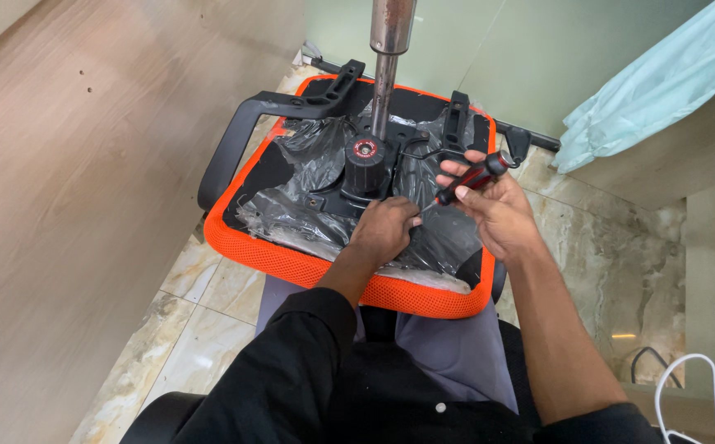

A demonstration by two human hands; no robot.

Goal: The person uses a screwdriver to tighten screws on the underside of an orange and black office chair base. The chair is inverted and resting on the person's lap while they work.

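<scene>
Head view: at the middle of the frame my right hand grips a red and black screwdriver. My left hand presses flat, fingers curled, on the upside-down orange chair seat.

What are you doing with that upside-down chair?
A person has an orange chair seat turned upside down on their lap. The right hand holds a red and black screwdriver, its tip pointing at the black mechanism under the seat. The left hand rests on the plastic wrap beside it. A metal post sticks up.
</scene>
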